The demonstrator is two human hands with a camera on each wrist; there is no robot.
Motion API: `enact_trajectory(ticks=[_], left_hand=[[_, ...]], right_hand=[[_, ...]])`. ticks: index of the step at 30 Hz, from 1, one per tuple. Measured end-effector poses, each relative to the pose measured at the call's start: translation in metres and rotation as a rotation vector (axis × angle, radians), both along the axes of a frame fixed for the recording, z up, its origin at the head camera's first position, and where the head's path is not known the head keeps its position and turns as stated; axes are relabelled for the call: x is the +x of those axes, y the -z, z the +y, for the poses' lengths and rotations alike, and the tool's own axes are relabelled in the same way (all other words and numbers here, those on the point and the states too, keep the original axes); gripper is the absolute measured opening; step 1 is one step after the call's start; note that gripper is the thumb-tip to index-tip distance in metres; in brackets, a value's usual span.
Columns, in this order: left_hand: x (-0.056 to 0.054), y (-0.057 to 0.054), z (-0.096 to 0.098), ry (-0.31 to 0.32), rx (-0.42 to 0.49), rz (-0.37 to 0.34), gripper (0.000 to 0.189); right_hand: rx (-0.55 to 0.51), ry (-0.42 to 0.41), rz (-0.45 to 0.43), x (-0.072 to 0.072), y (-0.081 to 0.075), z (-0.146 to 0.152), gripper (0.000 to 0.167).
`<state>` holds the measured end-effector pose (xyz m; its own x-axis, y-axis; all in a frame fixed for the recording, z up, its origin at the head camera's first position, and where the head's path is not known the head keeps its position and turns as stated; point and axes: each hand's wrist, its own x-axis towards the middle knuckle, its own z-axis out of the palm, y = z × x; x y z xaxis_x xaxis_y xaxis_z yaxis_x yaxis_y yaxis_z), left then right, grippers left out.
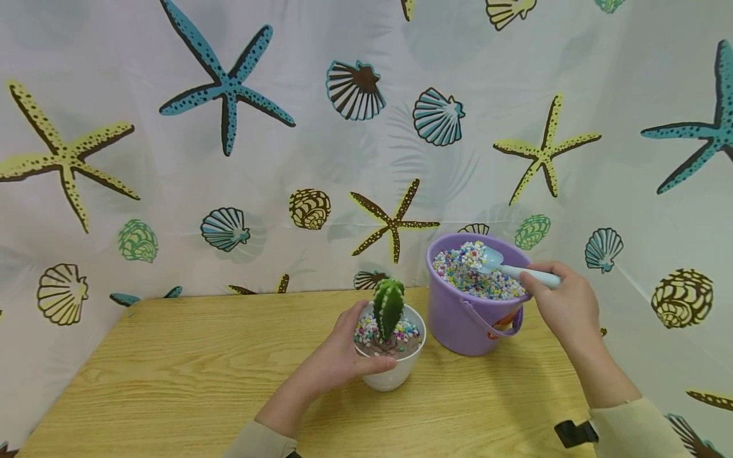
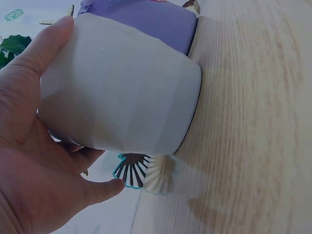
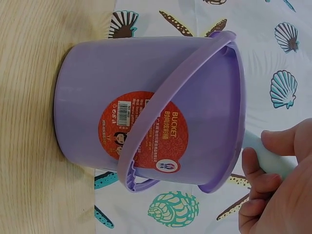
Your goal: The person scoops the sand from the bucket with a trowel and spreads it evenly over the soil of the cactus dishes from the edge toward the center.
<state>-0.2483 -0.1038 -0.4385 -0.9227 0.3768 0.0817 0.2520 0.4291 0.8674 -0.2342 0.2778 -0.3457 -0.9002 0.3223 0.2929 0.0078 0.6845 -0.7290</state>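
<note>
In the head view my right hand (image 1: 567, 305) grips the handle of a light blue plastic scoop (image 1: 512, 270). Its blade carries colourful pebbles (image 1: 473, 254) just above the pebble-filled purple bucket (image 1: 458, 321). My left hand (image 1: 338, 353) holds a white pot (image 1: 395, 375) by its rim, thumb at the near side and fingers round the far left. A green cactus (image 1: 389, 308) stands upright in it, with bright pebbles over part of the brown soil. The left wrist view shows the pot wall (image 2: 122, 87) within the hand's span. Seen from the right wrist, the bucket hides the scoop's blade.
The pot stands on a wooden table (image 1: 200, 356), left of and close to the bucket. The bucket's handle (image 3: 165, 92) hangs down its near side, across a red label (image 3: 170, 126). Behind the table hangs a white curtain (image 1: 275, 172) printed with starfish and shells.
</note>
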Motion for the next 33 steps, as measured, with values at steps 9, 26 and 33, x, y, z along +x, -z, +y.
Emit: enact_trajectory(ticks=[9, 26, 33], left_hand=[[0.0, 0.0, 0.001, 0.0, 0.007, -0.014, 0.123], [0.0, 0.001, 0.0, 0.001, 0.014, -0.015, 0.123], [-0.001, 0.003, 0.0, 0.003, 0.017, 0.004, 0.122]], right_hand=[[-0.01, -0.009, 0.008, 0.005, 0.001, 0.001, 0.045], [0.171, -0.038, -0.039, 0.01, -0.003, 0.005, 0.043], [0.191, -0.043, -0.072, 0.011, -0.004, 0.004, 0.046]])
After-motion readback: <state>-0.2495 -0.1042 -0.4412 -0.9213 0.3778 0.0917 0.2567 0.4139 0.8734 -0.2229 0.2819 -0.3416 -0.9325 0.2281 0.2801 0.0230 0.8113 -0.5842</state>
